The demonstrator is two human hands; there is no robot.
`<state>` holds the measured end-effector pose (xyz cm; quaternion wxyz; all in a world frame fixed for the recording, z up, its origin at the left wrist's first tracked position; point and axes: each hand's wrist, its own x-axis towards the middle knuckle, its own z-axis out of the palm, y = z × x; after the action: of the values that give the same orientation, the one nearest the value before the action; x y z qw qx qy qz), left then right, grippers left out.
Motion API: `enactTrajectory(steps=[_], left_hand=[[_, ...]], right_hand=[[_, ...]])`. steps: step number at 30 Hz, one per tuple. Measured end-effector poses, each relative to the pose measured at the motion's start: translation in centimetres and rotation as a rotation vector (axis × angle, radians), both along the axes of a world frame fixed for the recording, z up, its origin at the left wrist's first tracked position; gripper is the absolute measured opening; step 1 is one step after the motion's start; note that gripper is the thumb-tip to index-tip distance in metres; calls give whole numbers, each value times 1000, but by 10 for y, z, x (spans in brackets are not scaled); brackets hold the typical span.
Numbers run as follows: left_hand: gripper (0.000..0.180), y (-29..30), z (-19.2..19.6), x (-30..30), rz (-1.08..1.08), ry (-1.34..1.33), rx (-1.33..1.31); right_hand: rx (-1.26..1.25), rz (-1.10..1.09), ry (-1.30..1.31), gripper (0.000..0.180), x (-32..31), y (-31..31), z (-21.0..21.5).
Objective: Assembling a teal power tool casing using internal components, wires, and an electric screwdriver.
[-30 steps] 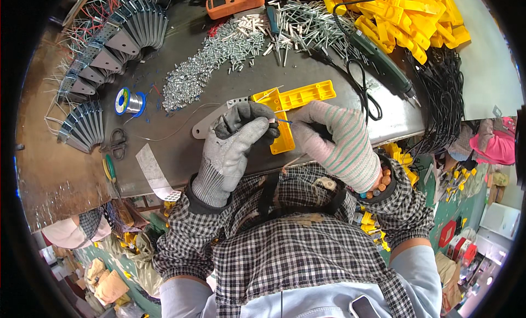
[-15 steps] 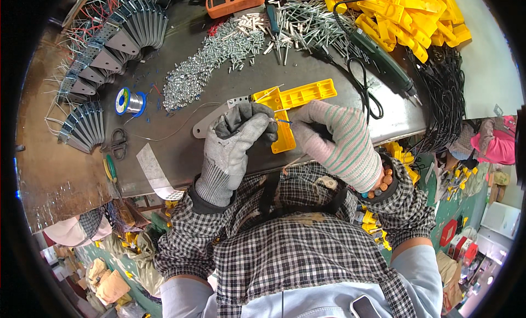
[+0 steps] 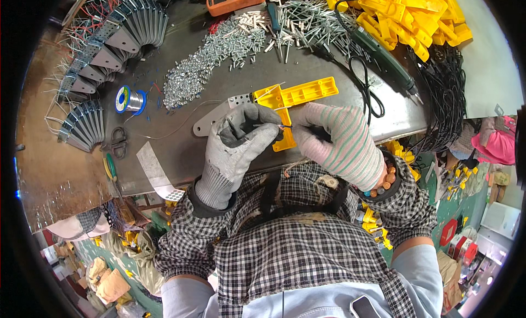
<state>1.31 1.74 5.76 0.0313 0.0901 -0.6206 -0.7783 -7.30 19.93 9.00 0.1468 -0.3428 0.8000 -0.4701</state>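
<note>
My left hand [image 3: 239, 140], in a grey glove, is pinched shut on a thin wire [image 3: 287, 126]. The short dark piece of it shows in the gap between my two hands. My right hand [image 3: 341, 142], in a pink and green striped glove, is closed at the other end of that wire, its fingertips pressed together. Just beyond the hands lies a yellow plastic part [image 3: 308, 92] with a side branch toward me. A grey metal plate with holes [image 3: 239, 101] lies against its left end, partly hidden by the left glove. White wires lie across the yellow part.
A solder spool [image 3: 131, 101], black scissors [image 3: 117, 143] and a perforated strip [image 3: 155, 171] lie left. Behind are piles of nuts [image 3: 183, 82] and screws, a screwdriver [image 3: 273, 17] and orange meter [image 3: 235, 0]. Right are a corded green tool [image 3: 384, 60], yellow parts [image 3: 405, 16] and black cables [image 3: 442, 98].
My hands stay close together and have shifted slightly. The blue piece that showed between the fingertips is no longer visible; a dark stretch of wire shows there instead.
</note>
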Motion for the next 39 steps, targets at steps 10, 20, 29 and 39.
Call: enactTrajectory(steps=[10,20,29,39], left_hand=[[16,7,8,3,42,-23,-171],[15,0,0,6,193,56,-161],[19,-9,17,-28,-321,109,-626],[22,-124,-42,-205,-87,-285,-1949]], right_hand=[[52,18,176,12,3,-3,-2],[8,44,119,15,0,3,-18],[122,153,62,18,-7,14,-18],[-90,-212,-522,29,-22,14,-4]])
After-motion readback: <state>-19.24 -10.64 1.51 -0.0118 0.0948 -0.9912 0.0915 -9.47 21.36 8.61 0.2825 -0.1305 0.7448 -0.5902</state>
